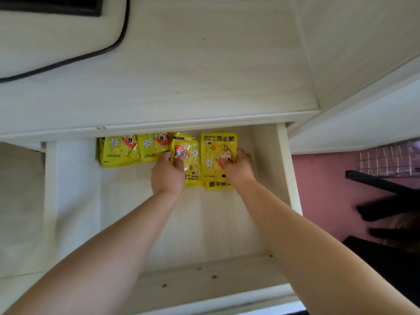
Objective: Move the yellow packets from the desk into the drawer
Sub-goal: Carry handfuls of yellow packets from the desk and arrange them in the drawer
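Packets in a row at the drawer's back, under the desk edge.

yellow pkts, pale wood drawer, pink floor

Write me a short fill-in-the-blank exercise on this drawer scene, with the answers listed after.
1. The packets in the drawer are coloured ____.
2. The drawer stands ____.
3. The English words on the packet under the right hand are HAND ____.
4. The left hand grips one ____.

Answers: yellow; open; WARMER; packet
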